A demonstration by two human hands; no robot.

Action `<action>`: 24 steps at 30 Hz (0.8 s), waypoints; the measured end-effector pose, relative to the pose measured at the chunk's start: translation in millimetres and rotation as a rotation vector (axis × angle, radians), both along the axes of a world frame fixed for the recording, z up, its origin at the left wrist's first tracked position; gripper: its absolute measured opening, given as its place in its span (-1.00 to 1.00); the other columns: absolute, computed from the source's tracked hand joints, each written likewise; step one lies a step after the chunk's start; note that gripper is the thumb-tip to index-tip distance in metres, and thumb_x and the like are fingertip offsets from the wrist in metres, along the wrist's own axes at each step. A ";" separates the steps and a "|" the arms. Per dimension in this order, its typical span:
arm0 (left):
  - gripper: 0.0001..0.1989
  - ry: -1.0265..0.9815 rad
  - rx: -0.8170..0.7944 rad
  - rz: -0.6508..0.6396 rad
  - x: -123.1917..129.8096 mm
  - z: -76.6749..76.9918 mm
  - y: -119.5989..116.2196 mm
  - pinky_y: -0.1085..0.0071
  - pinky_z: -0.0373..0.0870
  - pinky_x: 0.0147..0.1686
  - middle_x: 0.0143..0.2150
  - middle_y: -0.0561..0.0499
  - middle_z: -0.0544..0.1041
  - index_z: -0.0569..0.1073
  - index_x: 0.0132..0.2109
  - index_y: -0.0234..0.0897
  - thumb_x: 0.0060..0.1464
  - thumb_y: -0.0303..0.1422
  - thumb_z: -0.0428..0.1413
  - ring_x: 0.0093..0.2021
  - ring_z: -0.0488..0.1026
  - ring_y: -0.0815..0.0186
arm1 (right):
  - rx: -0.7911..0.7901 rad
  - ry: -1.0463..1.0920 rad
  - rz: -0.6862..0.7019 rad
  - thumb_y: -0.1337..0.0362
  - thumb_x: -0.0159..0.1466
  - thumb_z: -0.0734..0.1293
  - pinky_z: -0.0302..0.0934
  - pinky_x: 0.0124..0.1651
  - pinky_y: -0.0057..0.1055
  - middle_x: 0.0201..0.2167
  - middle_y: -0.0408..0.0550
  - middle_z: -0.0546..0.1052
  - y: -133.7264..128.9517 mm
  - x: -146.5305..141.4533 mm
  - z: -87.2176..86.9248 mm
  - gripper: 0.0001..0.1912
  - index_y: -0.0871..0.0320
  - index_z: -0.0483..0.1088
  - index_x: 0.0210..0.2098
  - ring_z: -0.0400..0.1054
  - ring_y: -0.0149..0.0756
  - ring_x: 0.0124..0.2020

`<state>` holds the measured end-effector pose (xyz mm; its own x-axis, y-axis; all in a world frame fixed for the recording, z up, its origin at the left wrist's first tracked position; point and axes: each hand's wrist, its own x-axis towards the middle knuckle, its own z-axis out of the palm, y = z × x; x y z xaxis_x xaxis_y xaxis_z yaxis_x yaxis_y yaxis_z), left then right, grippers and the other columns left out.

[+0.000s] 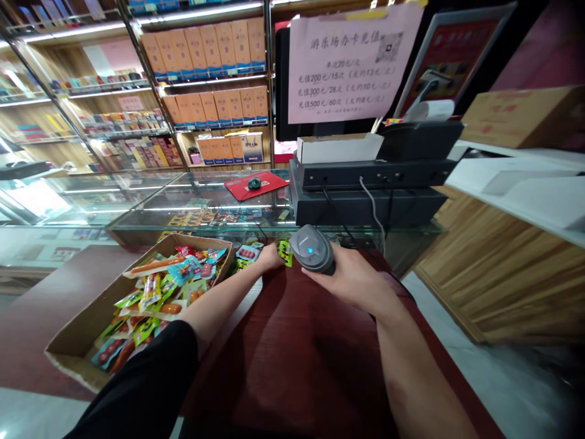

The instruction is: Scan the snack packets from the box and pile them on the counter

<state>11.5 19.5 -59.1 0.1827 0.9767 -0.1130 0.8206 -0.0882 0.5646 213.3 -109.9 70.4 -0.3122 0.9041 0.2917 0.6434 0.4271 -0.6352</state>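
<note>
My right hand (350, 274) is wrapped around a grey barcode scanner (311, 247), which shows a small blue light on top. Just left of the scanner's head, my left hand (269, 257) pinches a small green snack packet (286, 253) close to the dark red tabletop (292, 341). Beside that hand lie a few more packets, among them a pale one with reddish sausages (248, 252). Under my left forearm's side stands an open cardboard box (75, 338) full of colourful wrapped sausages and snack packets (150, 292).
Behind the table runs a glass display counter (183, 195) with a red mouse pad (269, 186) and a mouse (254, 183). A dark cash drawer (365, 204) with hanging cables stands beyond the scanner, below a monitor covered by a pink notice (347, 67). Stocked shelves (210, 91) line the back.
</note>
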 end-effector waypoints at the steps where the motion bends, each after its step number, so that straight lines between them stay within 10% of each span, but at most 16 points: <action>1: -0.74 -0.001 -0.010 0.028 -6.7 1.9 -2.3 0.38 0.38 -0.25 -0.30 -0.16 0.58 0.52 -0.24 -0.40 -0.15 -0.40 0.26 -0.18 0.52 0.10 | -0.001 0.003 0.012 0.13 0.18 0.42 0.31 -0.14 -0.29 -0.11 0.00 0.60 -0.3 -1.0 -0.1 -0.63 0.08 0.43 -0.04 0.49 -0.05 -0.11; 13: -0.60 -0.483 -0.015 0.084 -132.0 83.4 -93.5 0.56 0.22 -0.53 -0.43 0.05 0.54 0.59 -0.23 -0.37 -0.06 -0.09 0.22 -0.46 0.39 0.40 | -0.161 0.080 0.320 0.23 0.13 0.45 0.29 -0.15 -0.33 -0.16 -0.04 0.61 -12.9 -55.1 -19.9 -0.58 0.14 0.45 -0.02 0.49 -0.14 -0.17; 24: -0.53 -0.765 -0.007 0.258 -162.9 73.7 -113.6 0.49 0.41 -0.44 -0.35 0.07 0.50 0.51 -0.19 -0.32 -0.21 -0.11 0.35 -0.48 0.46 0.43 | -0.204 0.175 0.445 0.33 0.17 0.39 0.29 -0.20 -0.38 -0.24 -0.11 0.59 -26.6 -79.5 -28.5 -0.73 0.13 0.43 -0.11 0.46 -0.23 -0.26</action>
